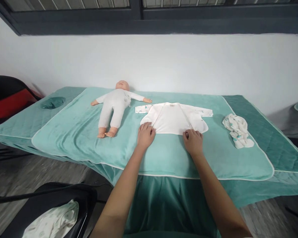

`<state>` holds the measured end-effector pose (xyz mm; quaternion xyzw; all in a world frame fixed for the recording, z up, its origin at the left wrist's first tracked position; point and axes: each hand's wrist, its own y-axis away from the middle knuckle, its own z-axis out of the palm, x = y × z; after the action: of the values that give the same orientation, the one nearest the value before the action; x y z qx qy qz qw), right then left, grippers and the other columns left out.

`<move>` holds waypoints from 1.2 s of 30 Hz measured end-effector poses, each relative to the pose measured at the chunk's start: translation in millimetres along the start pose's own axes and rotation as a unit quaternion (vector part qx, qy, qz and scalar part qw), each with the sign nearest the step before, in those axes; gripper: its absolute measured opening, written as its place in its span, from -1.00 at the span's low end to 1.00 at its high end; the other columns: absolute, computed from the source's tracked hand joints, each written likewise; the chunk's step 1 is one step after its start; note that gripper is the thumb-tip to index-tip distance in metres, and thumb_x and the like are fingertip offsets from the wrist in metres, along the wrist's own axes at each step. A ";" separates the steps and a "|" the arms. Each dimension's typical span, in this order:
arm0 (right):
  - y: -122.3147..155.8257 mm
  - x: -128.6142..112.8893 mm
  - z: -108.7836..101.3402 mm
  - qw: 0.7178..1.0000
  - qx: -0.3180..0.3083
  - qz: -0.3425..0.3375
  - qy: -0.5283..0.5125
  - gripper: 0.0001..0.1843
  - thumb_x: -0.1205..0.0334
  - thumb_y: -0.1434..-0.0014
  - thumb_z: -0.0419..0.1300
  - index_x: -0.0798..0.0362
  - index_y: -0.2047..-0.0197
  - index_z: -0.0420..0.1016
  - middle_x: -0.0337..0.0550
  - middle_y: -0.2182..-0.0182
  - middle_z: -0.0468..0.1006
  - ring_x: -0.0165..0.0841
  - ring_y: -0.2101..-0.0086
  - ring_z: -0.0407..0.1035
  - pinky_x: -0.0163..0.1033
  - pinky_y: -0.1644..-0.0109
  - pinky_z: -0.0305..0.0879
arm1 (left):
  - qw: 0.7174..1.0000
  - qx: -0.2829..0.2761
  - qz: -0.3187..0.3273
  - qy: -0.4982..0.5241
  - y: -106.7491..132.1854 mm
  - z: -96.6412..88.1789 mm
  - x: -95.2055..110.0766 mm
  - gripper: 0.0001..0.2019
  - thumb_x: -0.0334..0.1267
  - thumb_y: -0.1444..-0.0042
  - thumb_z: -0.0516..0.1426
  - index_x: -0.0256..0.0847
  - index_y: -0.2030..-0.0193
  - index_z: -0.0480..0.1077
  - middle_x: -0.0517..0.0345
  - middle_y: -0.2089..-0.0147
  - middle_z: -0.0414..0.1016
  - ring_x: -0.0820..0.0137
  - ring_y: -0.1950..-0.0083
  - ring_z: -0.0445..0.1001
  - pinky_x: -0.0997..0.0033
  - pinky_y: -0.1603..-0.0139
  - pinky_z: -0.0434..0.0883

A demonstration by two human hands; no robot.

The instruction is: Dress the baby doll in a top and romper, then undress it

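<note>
A white baby shirt [171,120] lies spread on the light green sheet, its printed sleeves stretched out to both sides and its front flaps folded outward. My left hand [146,135] is closed at the lower left part of its hem, fingers bent over the cloth. At the lower right part of the hem, my right hand [193,142] has its fingers curled in on the edge. The fingertips are partly hidden. Left of the shirt, a baby doll [114,104] in white lies on its back with arms out.
A bunched white printed garment [237,130] lies on the sheet's right side. The light green sheet [76,132] covers a padded bed against a white wall. A face hole [53,102] is at the bed's left end. Printed cloth [54,219] rests on a black chair [22,215] at lower left.
</note>
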<state>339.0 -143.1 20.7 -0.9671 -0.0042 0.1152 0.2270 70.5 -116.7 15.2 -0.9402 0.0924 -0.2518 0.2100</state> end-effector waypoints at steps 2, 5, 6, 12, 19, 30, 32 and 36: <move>0.6 0.8 1.2 1.000 0.007 -0.001 -0.002 -0.76 0.17 -0.37 0.06 0.05 0.25 0.50 -0.08 0.28 0.59 -0.17 0.18 0.35 -0.10 -0.02 0.05 | 1.000 0.001 -0.003 0.008 0.5 -0.5 -0.2 -0.83 -0.19 -0.33 0.07 -0.13 0.26 0.43 0.04 -0.22 0.49 0.16 -0.30 0.36 0.01 -0.34 0.28; 1.9 2.1 2.2 1.000 0.026 -0.010 -0.001 -0.76 0.17 -0.37 0.06 0.04 0.26 0.51 -0.08 0.30 0.58 -0.17 0.19 0.36 -0.09 -0.01 0.10 | 1.000 0.012 -0.015 0.024 1.2 -0.5 -1.3 -0.87 -0.20 -0.32 0.08 -0.12 0.19 0.44 0.05 -0.20 0.50 0.16 -0.27 0.39 0.02 -0.30 0.30; 2.5 2.6 2.2 0.999 0.037 -0.014 -0.002 -0.76 0.18 -0.37 0.06 0.04 0.26 0.51 -0.07 0.30 0.58 -0.16 0.19 0.36 -0.09 -0.01 0.12 | 0.999 0.016 -0.017 0.029 1.3 -0.1 -1.9 -0.87 -0.21 -0.32 0.08 -0.12 0.17 0.44 0.05 -0.19 0.51 0.16 -0.26 0.40 0.02 -0.29 0.31; -1.0 2.6 2.6 0.992 0.082 -0.069 -0.073 -0.75 0.20 -0.37 0.04 0.05 0.07 0.52 0.01 0.01 0.59 -0.14 -0.02 0.39 0.00 -0.28 0.14 | 0.998 0.041 -0.006 0.048 0.8 4.7 -8.7 -0.80 -0.27 -0.32 0.06 -0.13 0.00 0.47 0.02 -0.14 0.56 0.19 -0.22 0.45 0.08 -0.27 0.35; -62.5 -26.7 27.3 0.988 -0.106 -0.100 -0.051 -0.38 0.05 -0.42 -0.04 0.29 -0.38 0.24 0.19 -0.41 0.19 -0.06 -0.39 0.06 0.02 -0.45 -0.02 | 0.995 0.077 -0.017 0.059 0.1 6.6 -11.5 -0.78 -0.27 -0.35 0.03 -0.16 0.10 0.52 -0.01 -0.05 0.59 0.19 -0.12 0.49 0.08 -0.20 0.41; -168.3 -51.7 92.1 0.982 -0.182 -0.051 -0.006 -0.22 -0.08 -0.45 -0.21 0.35 -0.49 0.03 0.21 -0.48 -0.02 -0.08 -0.46 -0.13 0.04 -0.50 -0.21 | 0.988 0.118 -0.074 0.059 -4.4 9.3 -14.8 -0.75 -0.21 -0.37 0.02 -0.16 0.20 0.50 -0.04 0.01 0.58 0.22 -0.10 0.47 0.09 -0.21 0.40; -171.1 -49.2 98.1 0.983 -0.180 -0.040 -0.002 -0.22 -0.09 -0.44 -0.22 0.33 -0.49 0.03 0.19 -0.49 -0.04 -0.08 -0.46 -0.15 0.05 -0.50 -0.21 | 0.989 0.113 -0.083 0.056 -5.1 9.7 -14.4 -0.76 -0.20 -0.37 0.02 -0.16 0.20 0.50 -0.03 0.02 0.58 0.22 -0.09 0.48 0.09 -0.20 0.40; -173.4 -48.4 101.8 0.983 -0.179 -0.047 0.005 -0.21 -0.10 -0.44 -0.22 0.32 -0.49 0.04 0.20 -0.49 -0.04 -0.08 -0.46 -0.16 0.07 -0.50 -0.23 | 0.988 0.112 -0.094 0.042 -5.8 11.0 -13.5 -0.77 -0.21 -0.37 0.02 -0.16 0.19 0.49 -0.01 0.01 0.58 0.21 -0.09 0.47 0.10 -0.18 0.38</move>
<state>276.6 54.0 19.1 -0.9914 -0.0688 0.0967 0.0552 65.0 -103.9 3.2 -0.9040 -0.0164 -0.3182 0.2851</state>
